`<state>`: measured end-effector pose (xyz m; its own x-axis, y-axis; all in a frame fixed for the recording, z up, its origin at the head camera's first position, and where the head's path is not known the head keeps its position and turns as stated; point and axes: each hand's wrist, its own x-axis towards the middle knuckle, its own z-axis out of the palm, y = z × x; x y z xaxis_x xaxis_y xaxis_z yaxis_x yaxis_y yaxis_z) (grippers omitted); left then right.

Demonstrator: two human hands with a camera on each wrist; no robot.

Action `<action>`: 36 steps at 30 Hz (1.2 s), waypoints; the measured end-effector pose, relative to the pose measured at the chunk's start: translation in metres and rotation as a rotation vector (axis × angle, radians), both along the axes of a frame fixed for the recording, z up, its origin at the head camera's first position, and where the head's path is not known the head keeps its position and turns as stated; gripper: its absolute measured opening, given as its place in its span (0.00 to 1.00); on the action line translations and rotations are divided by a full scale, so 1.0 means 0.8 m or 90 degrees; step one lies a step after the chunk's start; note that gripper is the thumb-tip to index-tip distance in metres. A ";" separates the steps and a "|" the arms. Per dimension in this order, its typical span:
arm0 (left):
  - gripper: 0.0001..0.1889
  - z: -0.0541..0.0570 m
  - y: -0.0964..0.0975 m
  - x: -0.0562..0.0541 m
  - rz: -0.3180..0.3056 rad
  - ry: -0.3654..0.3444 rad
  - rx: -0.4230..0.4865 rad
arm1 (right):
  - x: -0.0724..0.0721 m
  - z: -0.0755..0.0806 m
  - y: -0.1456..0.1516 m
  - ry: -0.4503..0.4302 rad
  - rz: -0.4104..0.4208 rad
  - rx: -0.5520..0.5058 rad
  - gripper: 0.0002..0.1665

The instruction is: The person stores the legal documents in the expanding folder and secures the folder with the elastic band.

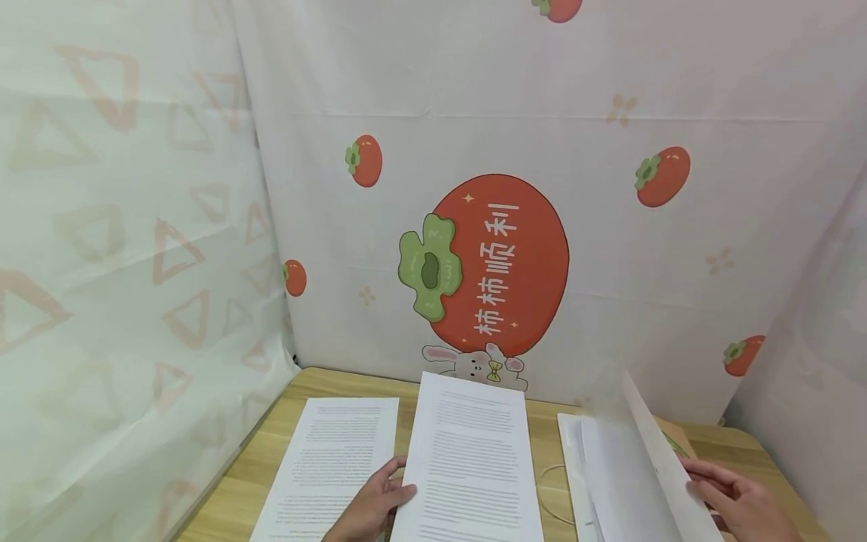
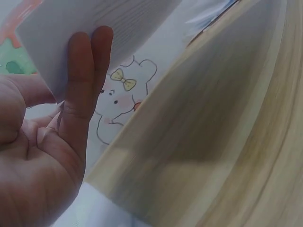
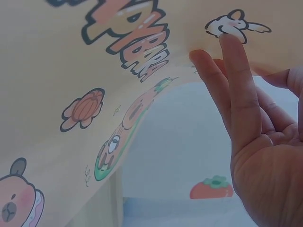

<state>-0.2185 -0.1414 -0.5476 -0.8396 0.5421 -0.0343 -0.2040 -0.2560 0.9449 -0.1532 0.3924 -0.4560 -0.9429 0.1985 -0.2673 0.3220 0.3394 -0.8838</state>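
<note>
My left hand (image 1: 372,503) pinches the left edge of a white printed sheet (image 1: 474,452), which is raised and tilted up off the table. In the left wrist view the thumb lies on one side of the paper (image 2: 52,42) and straight fingers on the other. My right hand (image 1: 745,503) pinches the outer edge of the lifted cover (image 1: 660,452) of a folder, with whitish pages (image 1: 616,482) inside. The right wrist view shows the cover's outer face (image 3: 42,61), printed with cartoon animals and lettering.
Another printed sheet (image 1: 332,459) lies flat on the wooden table (image 1: 264,444) at the left. A thin pale loop (image 1: 552,497) sits beside the folder. Behind the table hangs a white cloth (image 1: 474,90) with persimmon prints, and a further cloth (image 1: 135,226) hangs at the left.
</note>
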 end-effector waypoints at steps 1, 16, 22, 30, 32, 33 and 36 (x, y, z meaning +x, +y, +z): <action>0.27 -0.001 0.004 0.000 -0.002 0.003 -0.001 | 0.000 0.000 0.000 0.001 0.000 0.002 0.32; 0.25 -0.007 0.056 0.000 0.022 0.037 -0.016 | 0.000 0.002 -0.005 0.008 0.013 0.024 0.34; 0.23 -0.007 0.076 0.000 0.015 0.018 -0.018 | 0.003 0.002 -0.006 0.009 0.017 0.035 0.33; 0.22 -0.009 0.099 0.001 0.007 0.033 0.008 | 0.002 0.003 -0.007 0.007 0.024 0.067 0.36; 0.22 -0.009 0.104 0.001 0.002 0.038 0.015 | 0.003 0.003 -0.007 0.008 0.022 0.062 0.35; 0.22 -0.010 0.107 0.001 0.001 0.039 0.014 | 0.003 0.003 -0.007 0.009 0.020 0.059 0.35; 0.22 -0.011 0.115 0.003 0.007 0.036 0.007 | 0.004 0.003 -0.007 0.011 0.014 0.049 0.34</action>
<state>-0.2158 -0.0495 -0.5562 -0.8460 0.5328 0.0194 -0.1475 -0.2689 0.9518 -0.1502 0.3872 -0.4538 -0.9517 0.1966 -0.2359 0.2985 0.4128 -0.8605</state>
